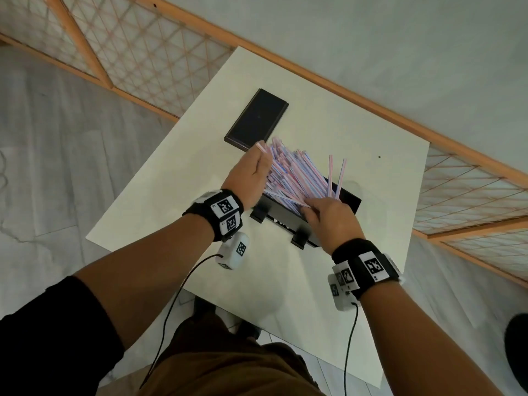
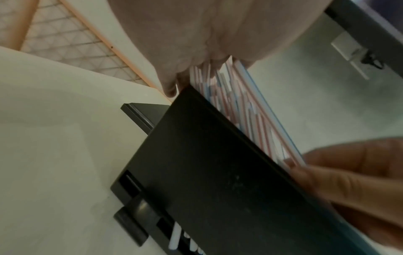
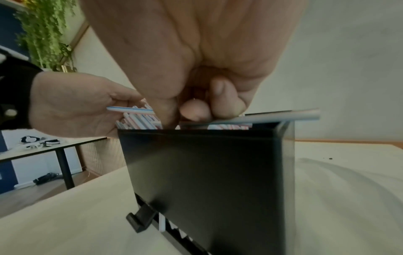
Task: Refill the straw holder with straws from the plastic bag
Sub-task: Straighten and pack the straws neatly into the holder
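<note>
Item — straw holder (image 1: pixel 310 221), black, near the table's (image 1: pixel 357 132) right edge, straws (image 1: pixel 294 178) heaped above its rim. We note our left hand (image 1: pixel 248 178) flat against the heap and our right hand (image 1: pixel 328 215) pinching a few straws. Risk — the two loose upright straws may tip over the rim if the heap is pushed sideways.

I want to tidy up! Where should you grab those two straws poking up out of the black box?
Pinch the two straws near their free top ends, coming from above. They stand apart from the leaning pile, with open air around their tops, while their bottoms are down inside the black box.
</note>
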The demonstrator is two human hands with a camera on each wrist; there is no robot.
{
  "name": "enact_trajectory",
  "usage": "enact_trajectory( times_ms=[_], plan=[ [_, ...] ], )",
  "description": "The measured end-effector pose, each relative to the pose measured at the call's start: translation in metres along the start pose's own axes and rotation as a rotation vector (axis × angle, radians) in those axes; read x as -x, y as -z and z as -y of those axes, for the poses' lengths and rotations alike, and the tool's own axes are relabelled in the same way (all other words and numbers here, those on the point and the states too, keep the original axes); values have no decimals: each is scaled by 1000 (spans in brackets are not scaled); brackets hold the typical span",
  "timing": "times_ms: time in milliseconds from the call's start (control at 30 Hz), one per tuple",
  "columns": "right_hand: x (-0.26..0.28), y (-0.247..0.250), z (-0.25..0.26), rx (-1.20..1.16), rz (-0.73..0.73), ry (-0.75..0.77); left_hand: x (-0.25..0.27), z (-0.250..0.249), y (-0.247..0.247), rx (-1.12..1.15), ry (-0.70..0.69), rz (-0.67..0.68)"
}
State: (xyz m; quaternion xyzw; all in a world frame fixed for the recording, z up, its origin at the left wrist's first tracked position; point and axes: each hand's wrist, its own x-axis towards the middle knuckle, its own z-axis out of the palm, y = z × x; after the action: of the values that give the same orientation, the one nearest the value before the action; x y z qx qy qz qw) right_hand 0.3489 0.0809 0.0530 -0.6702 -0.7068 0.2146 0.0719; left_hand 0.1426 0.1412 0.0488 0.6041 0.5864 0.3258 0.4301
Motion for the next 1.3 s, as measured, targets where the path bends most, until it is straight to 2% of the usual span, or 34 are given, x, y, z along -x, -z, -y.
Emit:
enact_trajectory(
  times_ms=[67,167,233,333,433,467,533,600,633,667,733,800,833,967,1067,1200,1300],
  plan=[
    [-1,-2,3,-35,-21,28,2,5,-5,-1,-27,17],
    [-2,-4,6,-70,-69,51,-1,8,-5,136,75,-8],
    [-3,-5,6,-80,-59,21,-5,4,-2,208,95,-29],
    [-2,-3,2,54,24,-39,-7,-3,1,183,16,12],
    [0,3,3,42,-51,-63,-5,-6,-5,107,-47,24],
    [2,4,3,-1,-100,-59,-3,-6,-7,108,-44,-24],
    [8,3,3,-61,-161,-34,8,0,-12,162,16,-221],
    [12,-2,1,-91,-142,-8,25,15,-18,216,140,-426],
    [14,-5,-1,-90,-120,1,35,25,-24,228,245,-450],
    [16,-9,-3,-89,-106,3,44,34,-31,219,381,-400],
    [16,-12,-6,-104,-111,1,59,53,-50,107,642,-127],
    [17,-14,-9,-121,-130,12,67,62,-70,21,764,131],
    [18,-14,-9,-124,-134,19,68,64,-79,25,791,191],
    [23,-15,-13,-145,-154,52,58,67,-108,58,812,167],
    [29,-19,-16,-119,-131,78,51,67,-117,109,841,187],
    [33,-22,-17,-72,-133,125,42,75,-121,154,856,125],
    [34,-20,-22,-72,-136,137,45,75,-117,85,806,186]
  ],
)
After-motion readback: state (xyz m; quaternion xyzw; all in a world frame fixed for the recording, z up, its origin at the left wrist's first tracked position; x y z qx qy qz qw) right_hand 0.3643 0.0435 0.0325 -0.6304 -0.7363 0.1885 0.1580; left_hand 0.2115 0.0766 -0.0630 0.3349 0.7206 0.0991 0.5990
